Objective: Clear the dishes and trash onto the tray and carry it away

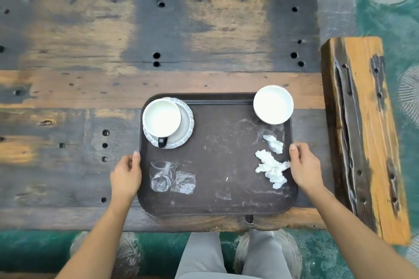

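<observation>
With everything already loaded, ready to lift: left hand [125, 176] and right hand [306, 169] curled around opposite side rims of the dark brown rectangular plastic tray [217, 201] at the table's near edge, balancing the load. White cup on its scalloped saucer [184, 124] at the tray's far-left corner, white bowl [273, 104] far-right, crumpled white tissues [271, 167] by the right rim, clear plastic wrappers [172, 176] near-left.
</observation>
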Demonstrator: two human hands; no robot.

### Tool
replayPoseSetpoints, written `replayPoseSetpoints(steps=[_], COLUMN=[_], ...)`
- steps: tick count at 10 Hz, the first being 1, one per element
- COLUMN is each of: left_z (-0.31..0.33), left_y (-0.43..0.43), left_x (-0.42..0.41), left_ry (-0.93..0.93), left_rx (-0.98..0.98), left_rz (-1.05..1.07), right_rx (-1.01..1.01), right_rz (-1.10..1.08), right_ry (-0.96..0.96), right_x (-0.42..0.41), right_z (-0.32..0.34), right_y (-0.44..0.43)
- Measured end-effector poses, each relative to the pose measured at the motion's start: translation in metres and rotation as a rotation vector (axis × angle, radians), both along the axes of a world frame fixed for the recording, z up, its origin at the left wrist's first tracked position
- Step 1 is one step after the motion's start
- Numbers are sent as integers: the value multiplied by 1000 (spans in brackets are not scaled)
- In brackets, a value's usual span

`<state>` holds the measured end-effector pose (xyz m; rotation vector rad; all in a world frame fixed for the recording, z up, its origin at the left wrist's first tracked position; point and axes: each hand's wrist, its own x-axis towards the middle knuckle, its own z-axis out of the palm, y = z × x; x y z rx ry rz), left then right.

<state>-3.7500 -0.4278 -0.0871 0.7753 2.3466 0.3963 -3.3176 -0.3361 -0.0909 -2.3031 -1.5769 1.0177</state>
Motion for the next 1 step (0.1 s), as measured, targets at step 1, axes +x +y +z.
replayPoseSetpoints(steps=[1], left_z=[9], left_y=[-36], left_x=[4], left_ry=[-84], left_rx=[-70], left_rz=[43], right_rx=[-79], right_rz=[-97], right_ry=[19], right_x=[11], right_z=[13], right_y=[-32])
